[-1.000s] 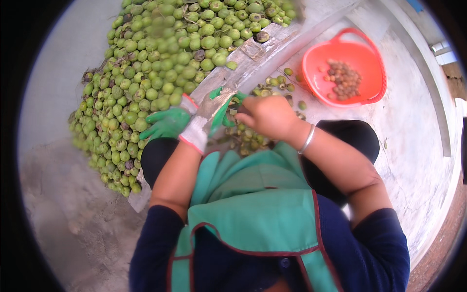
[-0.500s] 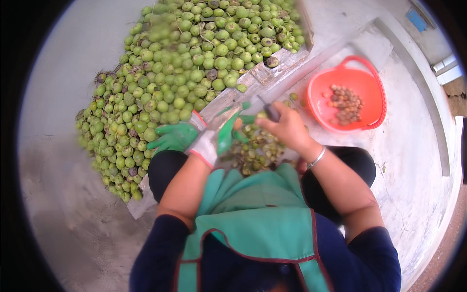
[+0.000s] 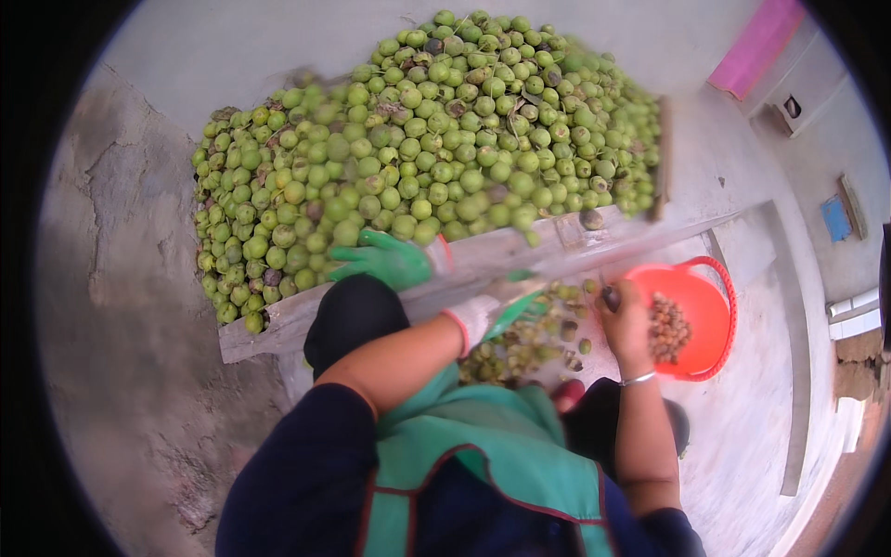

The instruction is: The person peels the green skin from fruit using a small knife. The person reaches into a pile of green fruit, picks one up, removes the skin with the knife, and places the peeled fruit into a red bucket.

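Note:
My right hand (image 3: 628, 325) is at the left rim of a red plastic basket (image 3: 710, 320), closed round the dark handle of a knife (image 3: 611, 297); its blade cannot be made out. My left hand (image 3: 497, 314), in a white and green glove, is over a heap of cut green husks (image 3: 510, 357) between my knees. Motion smears its fingers, so whether they hold anything does not show. Brown shelled-looking nuts (image 3: 670, 330), probably walnuts, lie in the basket. A second green glove (image 3: 390, 262) lies, apart from my hands, on the edge of the board beside my left knee.
A big pile of round green-husked fruits (image 3: 436, 148) spreads across the far side, held back by a long wooden board (image 3: 501, 249). A pale concrete kerb (image 3: 789, 371) runs along the right. A pink cloth-like thing (image 3: 756, 46) is at the top right.
My right hand with the knife has moved right, from beside my left hand to the basket's rim. The whole view has turned and shifted, bringing the pile lower and to the right.

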The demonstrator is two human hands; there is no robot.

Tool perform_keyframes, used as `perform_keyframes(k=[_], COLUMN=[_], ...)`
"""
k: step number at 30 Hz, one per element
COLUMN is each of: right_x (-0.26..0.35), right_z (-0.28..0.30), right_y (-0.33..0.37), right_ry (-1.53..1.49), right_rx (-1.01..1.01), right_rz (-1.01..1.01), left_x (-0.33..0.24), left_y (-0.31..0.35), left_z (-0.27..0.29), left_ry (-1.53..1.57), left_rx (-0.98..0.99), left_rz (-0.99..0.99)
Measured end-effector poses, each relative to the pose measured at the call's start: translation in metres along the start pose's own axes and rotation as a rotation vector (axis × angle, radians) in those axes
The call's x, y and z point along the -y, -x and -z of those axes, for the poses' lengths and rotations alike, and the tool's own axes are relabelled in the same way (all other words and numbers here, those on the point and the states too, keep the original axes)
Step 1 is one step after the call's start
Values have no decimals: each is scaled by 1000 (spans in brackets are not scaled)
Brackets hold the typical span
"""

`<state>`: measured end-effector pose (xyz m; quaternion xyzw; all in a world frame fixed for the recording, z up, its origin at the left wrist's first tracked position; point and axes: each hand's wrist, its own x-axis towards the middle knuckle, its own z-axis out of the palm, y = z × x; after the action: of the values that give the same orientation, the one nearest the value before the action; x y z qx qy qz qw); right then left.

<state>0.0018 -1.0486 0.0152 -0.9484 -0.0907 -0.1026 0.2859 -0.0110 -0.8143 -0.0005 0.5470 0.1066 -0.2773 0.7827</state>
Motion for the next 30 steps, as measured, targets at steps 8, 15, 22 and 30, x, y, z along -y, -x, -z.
perform_keyframes(k=[8, 15, 22, 30], right_x=[6, 98, 200, 245], right_z=[13, -30, -79, -159], right_y=[-8, -59, -217, -329], right_ry=[-7, -493, -907, -1053], right_rx=[-159, 32, 163, 153], right_rz=[104, 23, 64, 45], left_x=[-3, -75, -279, -337], left_y=[-10, -5, -37, -118], left_z=[8, 22, 133, 229], left_ry=[-779, -844, -1249, -1718], left_rx=[-19, -250, -986, -1027], left_rz=[-207, -576, -682, -109])
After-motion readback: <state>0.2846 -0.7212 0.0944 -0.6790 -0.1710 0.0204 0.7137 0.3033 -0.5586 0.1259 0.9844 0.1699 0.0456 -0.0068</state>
